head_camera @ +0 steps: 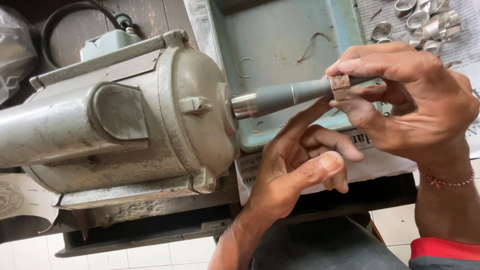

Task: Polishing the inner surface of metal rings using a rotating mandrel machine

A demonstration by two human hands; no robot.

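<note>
1. Where the view is nearest the person, grey trousers (pixel 325 247) and a red sleeve edge (pixel 445 248) fill the lower right, with pale floor tiles (pixel 150 255) showing under the dark bench (pixel 150 227).
2. The left hand (pixel 295 172) rises from below, loosely curled and holding nothing; its forefinger stretches up to touch the underside of the grey tapered spindle (pixel 295 95), while the thumb and other fingers fold in below.
3. The right hand (pixel 410 100), with a red beaded bracelet (pixel 450 181) at the wrist, comes in from the right and is closed on a small patterned ring (pixel 340 86), pinched between thumb and fingers.
4. The ring sits around the spindle, near its narrow end, well apart from the shiny metal collar (pixel 245 105) at the motor.
5. The spindle juts to the right out of a large, worn grey motor (pixel 125 115) that lies across the bench at the left.
6. Behind the spindle lies a blue-green metal tray (pixel 285 35) holding wire scraps, one of them a small curved piece (pixel 244 64).
7. Newspaper (pixel 470 45) is spread under and beside the tray.
8. Farthest off, at the top right, a heap of plain silver ring bands (pixel 425 22) rests on the newspaper; a black cable (pixel 65 15) loops at the top left.
</note>
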